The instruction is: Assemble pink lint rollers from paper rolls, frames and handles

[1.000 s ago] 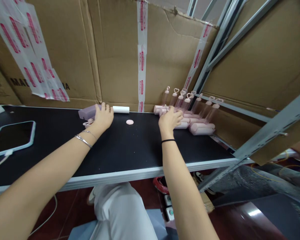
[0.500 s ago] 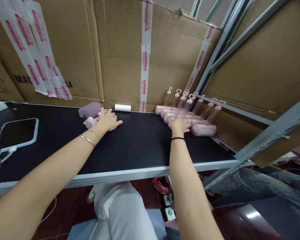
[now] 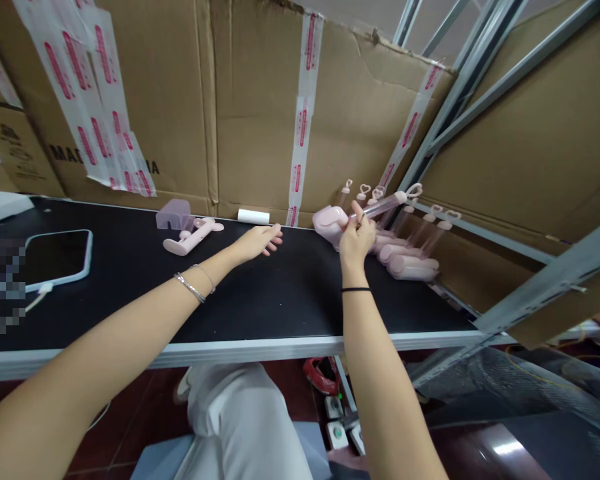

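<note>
My right hand (image 3: 357, 240) is closed around a pink piece with a clear tube and loop top (image 3: 333, 225), tilted above the tabletop. Its thick pink end points left, and the clear tube slants up to the right. Behind and beside it stands a row of similar pink pieces (image 3: 414, 265) with heart-shaped loops, partly hidden by the hand. My left hand (image 3: 257, 241) is empty, fingers stretched out to the right over the black tabletop. To its left lies a pink handle-like part (image 3: 193, 239) with short side arms, in front of a translucent purple block (image 3: 174, 215).
A white cylinder (image 3: 253, 217) lies by the cardboard wall (image 3: 255, 120). A phone (image 3: 60, 257) with a plugged-in cable rests at the left of the black tabletop (image 3: 280, 300). Metal shelf posts (image 3: 555, 280) border the right side, with part of another person beyond.
My right hand has lifted one pink piece from the row and tilted it. My left hand has come off the pink handle-like part and moved right. The view has shifted slightly.
</note>
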Tool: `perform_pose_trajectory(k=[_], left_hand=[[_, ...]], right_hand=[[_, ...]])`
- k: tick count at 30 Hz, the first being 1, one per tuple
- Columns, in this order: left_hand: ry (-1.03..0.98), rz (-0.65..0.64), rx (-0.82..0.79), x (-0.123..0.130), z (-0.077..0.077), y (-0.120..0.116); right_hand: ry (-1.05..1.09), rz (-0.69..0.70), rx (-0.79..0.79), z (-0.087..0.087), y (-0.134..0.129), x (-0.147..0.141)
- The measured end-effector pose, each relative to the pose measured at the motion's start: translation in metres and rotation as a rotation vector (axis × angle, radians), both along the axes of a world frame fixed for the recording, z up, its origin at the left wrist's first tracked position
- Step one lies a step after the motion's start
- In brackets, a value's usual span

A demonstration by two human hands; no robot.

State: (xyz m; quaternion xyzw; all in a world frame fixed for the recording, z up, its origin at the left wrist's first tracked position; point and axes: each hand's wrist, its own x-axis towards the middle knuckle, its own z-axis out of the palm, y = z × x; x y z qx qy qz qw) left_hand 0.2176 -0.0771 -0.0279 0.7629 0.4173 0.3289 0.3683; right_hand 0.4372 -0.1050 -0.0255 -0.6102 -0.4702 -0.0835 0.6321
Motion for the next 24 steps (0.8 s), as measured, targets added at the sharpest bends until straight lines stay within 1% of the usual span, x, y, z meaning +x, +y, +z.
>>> perform_pose_trajectory(k=[1,2,3,4,5,7,9,12,14,17,19,20,22,24], left_hand=[[-0.153,-0.089,-0.202,0.003,0.003,-0.005],[-0.282,-0.181,-0.366,0.005,0.006,-0.011],[-0.386,-0.258,-0.478,0.008,0.007,-0.015],[-0.471,-0.301,-0.536,0.009,0.008,-0.019],[-0.545,-0.291,-0.551,0.01,0.009,-0.021],[-0.656,-0.178,-0.504,0.011,0.007,-0.022],[-0.709,-0.069,-0.415,0.011,0.005,-0.018],[-0.655,-0.022,-0.338,0.009,0.004,-0.012],[-0.601,0.001,-0.335,0.008,0.007,-0.011],[-0.577,0.044,-0.332,0.009,0.011,-0.011],[-0.561,0.099,-0.315,0.005,0.012,-0.007],[-0.537,0.139,-0.305,0.002,0.01,-0.003],[-0.431,0.249,-0.247,-0.008,0.005,0.007],[-0.226,0.35,-0.042,-0.021,-0.001,0.017]], right_hand=[[-0.013,0.188,0.1,0.001,0.001,-0.009],[-0.029,0.376,0.171,0.001,0.002,-0.018],[-0.046,0.544,0.208,0.001,0.003,-0.027],[-0.062,0.676,0.217,-0.001,0.004,-0.035],[-0.071,0.765,0.206,-0.002,0.005,-0.043],[-0.04,0.843,0.153,-0.006,0.006,-0.054],[0.062,0.854,0.086,-0.009,0.007,-0.058],[0.242,0.824,0.04,-0.012,0.01,-0.058],[0.334,0.785,0.073,-0.011,0.01,-0.056],[0.424,0.757,0.139,-0.006,0.007,-0.054],[0.473,0.715,0.185,-0.003,0.006,-0.049],[0.506,0.671,0.211,-0.001,0.006,-0.046],[0.585,0.555,0.259,0.002,0.007,-0.039],[0.644,0.478,0.278,0.005,0.008,-0.033]])
